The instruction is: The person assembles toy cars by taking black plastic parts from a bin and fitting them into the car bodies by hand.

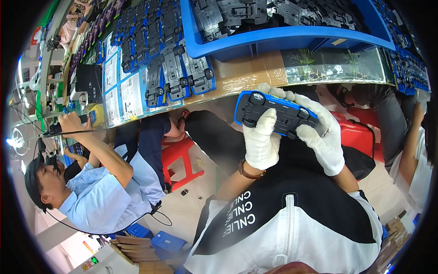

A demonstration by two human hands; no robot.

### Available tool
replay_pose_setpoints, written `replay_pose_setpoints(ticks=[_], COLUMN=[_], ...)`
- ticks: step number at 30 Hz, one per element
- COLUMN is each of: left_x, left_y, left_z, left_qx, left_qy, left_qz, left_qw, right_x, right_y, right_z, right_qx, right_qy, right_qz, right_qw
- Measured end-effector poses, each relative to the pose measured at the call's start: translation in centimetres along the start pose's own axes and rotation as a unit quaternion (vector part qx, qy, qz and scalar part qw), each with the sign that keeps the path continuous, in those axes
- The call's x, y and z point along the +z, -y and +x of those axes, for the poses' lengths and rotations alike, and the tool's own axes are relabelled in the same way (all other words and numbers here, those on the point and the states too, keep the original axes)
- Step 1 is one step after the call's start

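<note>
A blue toy car (279, 115) is held between my two gloved hands, just in front of the table edge. Its black underside with four wheels faces up toward me. My left hand (262, 145), in a white glove, is closed on the car's left part, the thumb lying over the chassis. My right hand (326, 140), gloved too, wraps the right end, with its fingers along the far side and its thumb at the near side. The fingers of my left hand are mostly hidden beneath the car.
A blue bin (292, 36) of black plastic chassis parts (242, 13) stands on the table ahead. Rows of upturned blue toy cars (172, 75) lie left; more (408, 68) lie far right. A co-worker (100, 182) sits at left, near a red stool (179, 160).
</note>
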State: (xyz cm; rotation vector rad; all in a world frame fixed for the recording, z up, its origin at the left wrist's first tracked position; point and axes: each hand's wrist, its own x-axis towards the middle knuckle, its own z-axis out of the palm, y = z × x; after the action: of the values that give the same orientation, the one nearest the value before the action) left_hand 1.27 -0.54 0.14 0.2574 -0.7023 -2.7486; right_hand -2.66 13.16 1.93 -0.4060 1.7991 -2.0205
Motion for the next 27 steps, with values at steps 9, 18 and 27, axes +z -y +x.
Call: replay_pose_setpoints(ticks=[9,18,27], left_x=[0.5,0.2,-0.5], left_y=[-0.2,0.6,-0.5], left_z=[-0.6,-0.1,-2.4], left_qx=[-0.011,0.023,0.007], left_qy=[0.004,-0.003,-0.059], left_qz=[0.056,0.107,0.133], left_qw=[0.998,0.994,0.989], right_x=[-0.8,-0.6,1.2], right_y=[1.1,0.0,-0.3], right_z=[-0.4,-0.4,0.6], right_qx=[-0.122,-0.139,-0.172], right_qy=[0.016,-0.022,0.004], right_qz=[-0.185,-0.173,-0.189], right_qw=[0.975,0.975,0.967])
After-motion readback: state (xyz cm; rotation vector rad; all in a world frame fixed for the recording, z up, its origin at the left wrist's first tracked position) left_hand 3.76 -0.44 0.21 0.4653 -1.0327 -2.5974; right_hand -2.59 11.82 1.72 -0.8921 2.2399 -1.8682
